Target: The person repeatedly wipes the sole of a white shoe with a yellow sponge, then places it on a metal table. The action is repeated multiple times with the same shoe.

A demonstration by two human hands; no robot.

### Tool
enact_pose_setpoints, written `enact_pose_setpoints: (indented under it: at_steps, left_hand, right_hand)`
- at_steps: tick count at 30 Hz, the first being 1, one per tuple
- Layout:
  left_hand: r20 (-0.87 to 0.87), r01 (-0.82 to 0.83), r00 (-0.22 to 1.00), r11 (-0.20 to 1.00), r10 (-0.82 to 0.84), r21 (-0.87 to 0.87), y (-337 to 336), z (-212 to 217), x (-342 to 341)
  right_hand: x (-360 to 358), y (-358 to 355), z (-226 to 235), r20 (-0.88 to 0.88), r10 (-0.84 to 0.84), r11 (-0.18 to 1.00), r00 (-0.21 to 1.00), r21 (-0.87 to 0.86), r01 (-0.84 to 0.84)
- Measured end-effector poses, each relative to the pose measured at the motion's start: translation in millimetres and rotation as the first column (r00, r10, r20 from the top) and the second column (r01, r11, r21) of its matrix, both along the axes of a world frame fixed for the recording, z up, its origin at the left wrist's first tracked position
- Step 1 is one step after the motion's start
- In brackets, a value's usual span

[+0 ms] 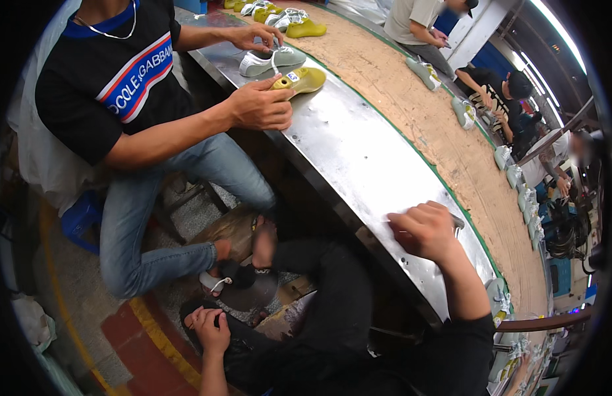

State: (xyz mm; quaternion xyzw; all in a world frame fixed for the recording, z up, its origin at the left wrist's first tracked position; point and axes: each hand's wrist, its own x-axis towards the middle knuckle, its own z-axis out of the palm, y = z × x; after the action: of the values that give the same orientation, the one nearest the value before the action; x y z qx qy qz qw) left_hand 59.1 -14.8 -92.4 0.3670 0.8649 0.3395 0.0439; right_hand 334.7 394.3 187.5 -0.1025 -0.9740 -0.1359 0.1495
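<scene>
My right hand point(424, 232) is raised over the bare metal worktop point(358, 158), its fingers curled closed. A small dark metal end point(457, 222) shows beside the knuckles; what kind of thing it belongs to is hidden and blurred. My left hand point(210, 330) lies on my dark-trousered knee, fingers stretched and holding nothing. Across to the left, a co-worker's hand point(263, 105) grips a yellow shoe last point(306, 80). The co-worker's other hand point(256, 38) touches a pale grey-green shoe upper point(279, 61) with a white lace on the worktop.
Beyond the worktop's green edge runs a curved tan conveyor belt point(398, 92). Shoes on lasts point(424, 72) line its far side, and several more, including a yellow last point(306, 28), stand at the far left. Another shoe point(497, 297) sits near my right elbow. More people work across the belt.
</scene>
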Motion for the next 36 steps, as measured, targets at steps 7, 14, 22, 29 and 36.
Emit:
enact_pose_setpoints:
  at_steps: [7, 14, 22, 29, 36]
  left_hand:
    - [0.05, -0.264, 0.94, 0.811, 0.338, -0.522, 7, 21, -42]
    - [0.325, -0.109, 0.772, 0.618, 0.546, -0.779, 27, 38, -68]
    - [0.185, -0.285, 0.729, 0.537, 0.659, -0.794, 43, 17, -55]
    - [0.212, -0.292, 0.653, 0.5, 0.727, -0.815, 40, 7, -75]
    - [0.21, -0.232, 0.665, 0.466, 0.716, -0.854, 66, -1, -84]
  right_hand:
    - [161, -7, 4, 0.083, -0.594, 0.798, 0.8, 0.187, 0.573]
    - [99, 14, -15, 0.016, -0.176, 0.982, 0.984, -0.069, 0.177]
    - [-112, -42, -41, -0.345, 0.505, 0.137, 0.791, -0.873, -0.468]
    - [-151, -59, -85, 0.483, 0.6, 0.654, 0.638, -0.756, -0.043]
    - [-136, -23, -88, 0.515, 0.535, 0.631, 0.669, -0.771, 0.088]
